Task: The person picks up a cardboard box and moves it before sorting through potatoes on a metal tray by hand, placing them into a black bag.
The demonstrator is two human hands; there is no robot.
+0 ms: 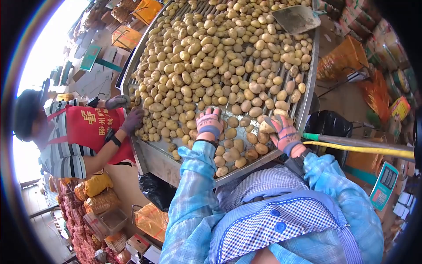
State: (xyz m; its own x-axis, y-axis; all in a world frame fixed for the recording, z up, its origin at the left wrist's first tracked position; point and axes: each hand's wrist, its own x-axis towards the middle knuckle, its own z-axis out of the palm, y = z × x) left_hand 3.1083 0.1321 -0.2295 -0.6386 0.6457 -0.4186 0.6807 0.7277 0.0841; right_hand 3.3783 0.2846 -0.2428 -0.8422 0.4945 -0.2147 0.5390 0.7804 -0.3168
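A heap of potatoes (193, 66) covers the metal sorting table (165, 160) in front of me. My left hand (209, 123), in a pinkish glove with a grey cuff, lies palm down near the table's lower edge. Its fingers are stretched forward among the potatoes, and what is under the palm is hidden. At the right side, my right hand (286, 135), gloved the same way, curls its fingers round a potato (266, 126). Several loose potatoes lie between my two hands on the bare metal.
A co-worker in a red apron (94, 132) reaches gloved hands into the heap at left. A metal scoop (296, 20) rests on the potatoes at far right. A yellow hose (365, 149) and a black bag (329, 125) are by my right arm.
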